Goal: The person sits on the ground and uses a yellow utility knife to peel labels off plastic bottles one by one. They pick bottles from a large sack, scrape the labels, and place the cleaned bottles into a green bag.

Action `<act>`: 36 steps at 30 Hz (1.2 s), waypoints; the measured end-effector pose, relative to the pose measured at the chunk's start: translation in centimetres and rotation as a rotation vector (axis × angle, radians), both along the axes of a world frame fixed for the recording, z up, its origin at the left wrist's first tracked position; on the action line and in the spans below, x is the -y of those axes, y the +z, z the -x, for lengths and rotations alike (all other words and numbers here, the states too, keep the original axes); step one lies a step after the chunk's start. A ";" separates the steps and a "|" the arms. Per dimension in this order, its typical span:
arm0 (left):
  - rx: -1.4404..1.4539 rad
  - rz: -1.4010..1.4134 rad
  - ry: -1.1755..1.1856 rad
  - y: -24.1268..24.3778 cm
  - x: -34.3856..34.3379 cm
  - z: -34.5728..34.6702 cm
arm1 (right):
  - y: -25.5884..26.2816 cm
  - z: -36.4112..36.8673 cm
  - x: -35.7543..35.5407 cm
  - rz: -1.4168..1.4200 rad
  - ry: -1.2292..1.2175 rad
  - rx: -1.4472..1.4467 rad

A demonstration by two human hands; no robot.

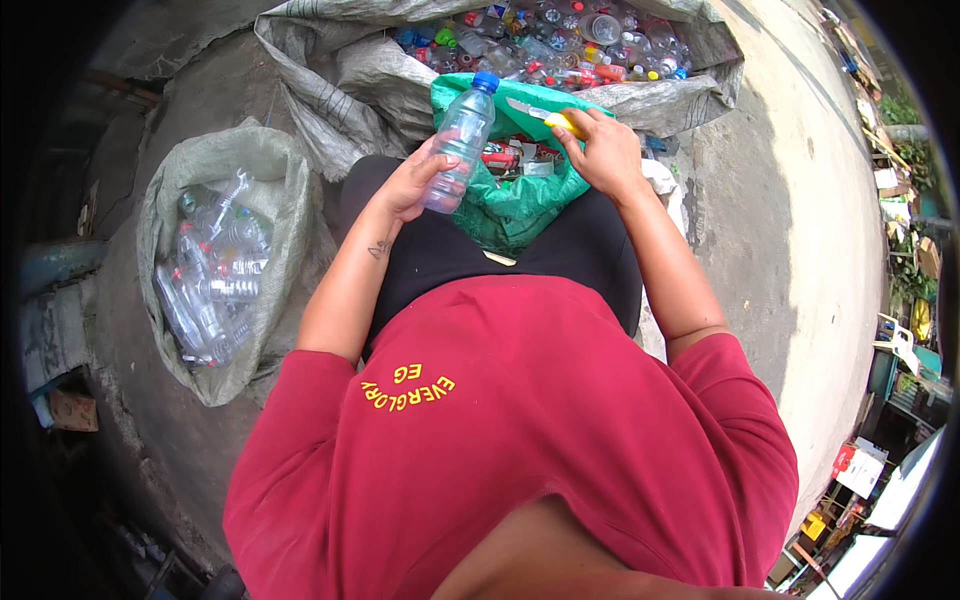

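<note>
A clear plastic bottle (466,124) with a blue screw cap (486,81) is gripped around its lower half by my left hand (420,176). It leans slightly to the right and carries no label that I can see. My right hand (609,150) holds a knife by its yellow handle (562,124). The knife's blade (525,109) points left toward the bottle without touching it. Between my knees stands an open green woven sack (517,206), with red printed labels (501,156) and other plastic scraps inside.
A large grey woven sack (390,67) full of mixed capped bottles (592,45) lies beyond the green one. To the left, a smaller pale sack (281,180) holds several clear bottles (214,285). Concrete floor (742,225) surrounds me; assorted clutter, including a white plastic chair (896,339), lines the right side.
</note>
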State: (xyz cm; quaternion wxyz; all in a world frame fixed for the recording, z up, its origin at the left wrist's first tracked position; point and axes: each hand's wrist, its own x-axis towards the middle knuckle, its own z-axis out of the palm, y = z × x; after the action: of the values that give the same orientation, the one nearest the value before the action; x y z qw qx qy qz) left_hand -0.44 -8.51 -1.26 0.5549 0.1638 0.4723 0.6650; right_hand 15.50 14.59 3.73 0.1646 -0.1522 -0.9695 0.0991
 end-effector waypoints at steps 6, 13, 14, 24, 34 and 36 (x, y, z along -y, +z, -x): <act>-1.372 0.365 0.087 2.8 -0.1 -2.6 | 1.8 0.6 1.4 -0.296 0.005 0.154; -1.519 0.514 0.147 2.4 0.1 -1.7 | -0.2 0.3 -0.7 0.361 -0.154 -0.096; -1.518 0.511 0.125 2.7 -0.1 -2.1 | -0.3 0.5 -1.2 0.670 -0.188 -0.072; -1.771 0.362 0.245 2.6 -0.7 -2.5 | 0.9 3.8 0.7 1.143 -0.127 0.148; -1.072 0.132 -0.310 1.6 -0.3 -1.0 | 2.1 2.0 0.0 0.937 0.035 0.171; -0.553 0.036 -0.370 1.3 0.6 -0.2 | 3.6 1.7 -0.3 0.974 0.164 0.267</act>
State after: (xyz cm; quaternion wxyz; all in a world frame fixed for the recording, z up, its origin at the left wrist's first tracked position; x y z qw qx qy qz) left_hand -0.28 -9.08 0.08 0.5197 0.4115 0.5789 0.4748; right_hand 13.81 14.89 7.31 -0.0591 -0.1458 -0.8322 0.5316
